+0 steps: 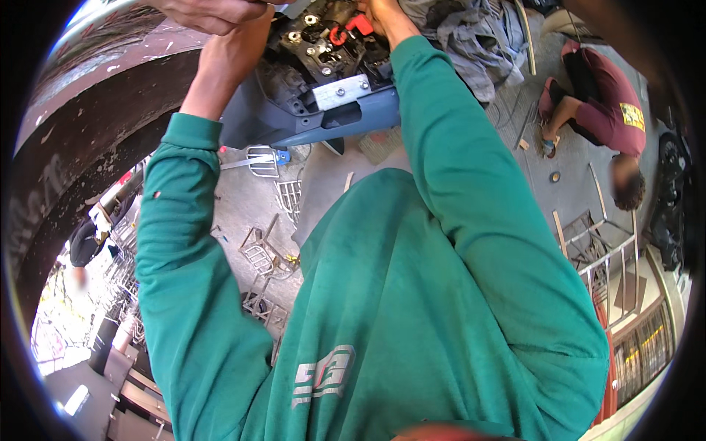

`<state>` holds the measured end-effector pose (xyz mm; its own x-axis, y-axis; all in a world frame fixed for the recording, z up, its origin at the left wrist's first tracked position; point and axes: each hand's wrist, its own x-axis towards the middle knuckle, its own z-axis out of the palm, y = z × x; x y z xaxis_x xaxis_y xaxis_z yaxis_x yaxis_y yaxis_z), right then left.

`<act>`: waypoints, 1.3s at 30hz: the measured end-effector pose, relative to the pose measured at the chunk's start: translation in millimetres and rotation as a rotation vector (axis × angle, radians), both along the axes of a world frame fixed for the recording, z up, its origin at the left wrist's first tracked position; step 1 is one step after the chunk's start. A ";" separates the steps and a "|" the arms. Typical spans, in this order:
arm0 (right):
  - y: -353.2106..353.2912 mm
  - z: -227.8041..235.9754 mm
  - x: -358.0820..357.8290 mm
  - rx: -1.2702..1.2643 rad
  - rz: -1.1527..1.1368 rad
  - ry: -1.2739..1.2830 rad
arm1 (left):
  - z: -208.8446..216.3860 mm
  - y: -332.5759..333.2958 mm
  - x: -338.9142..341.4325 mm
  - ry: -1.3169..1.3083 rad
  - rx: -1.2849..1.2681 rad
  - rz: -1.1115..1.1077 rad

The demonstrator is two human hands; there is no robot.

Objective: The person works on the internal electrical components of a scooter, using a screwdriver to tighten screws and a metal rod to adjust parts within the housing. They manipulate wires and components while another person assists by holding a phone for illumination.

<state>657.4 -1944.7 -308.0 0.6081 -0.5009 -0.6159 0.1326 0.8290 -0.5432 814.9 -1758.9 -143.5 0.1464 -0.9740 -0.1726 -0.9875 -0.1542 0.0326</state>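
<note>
A motorcycle-like assembly with a blue-grey plastic body panel (309,132) lies beneath my hands. Dark metal parts, bolts and a silver bracket (343,92) show inside it. My right hand (381,13) reaches in at the upper edge, fingers curled beside a red plastic piece (359,25); what they hold is hidden. Next to that sits a red ring (338,35). My left forearm (232,70) runs up along the panel's left side, and the hand at its end is mostly cut off. Across that wrist lies a curled hand (209,11); whose it is, I cannot tell.
Grey cloth (482,44) is heaped right of the assembly. A dark, worn beam (110,110) curves along the left. Metal racks (261,253) lie on the floor. At right, a person in a maroon shirt (607,95) bends down near a metal frame (614,257).
</note>
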 end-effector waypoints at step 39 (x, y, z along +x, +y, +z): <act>2.9 12.8 -8.5 0.076 -0.049 0.014 | -26.3 -22.3 46.9 0.490 0.454 0.504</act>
<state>648.8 -1941.8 -295.3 0.5751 -0.4813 -0.6615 0.1675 0.8608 -0.4807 861.8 -1781.2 -169.8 0.3521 -0.6323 -0.6901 -0.6867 -0.6755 0.2686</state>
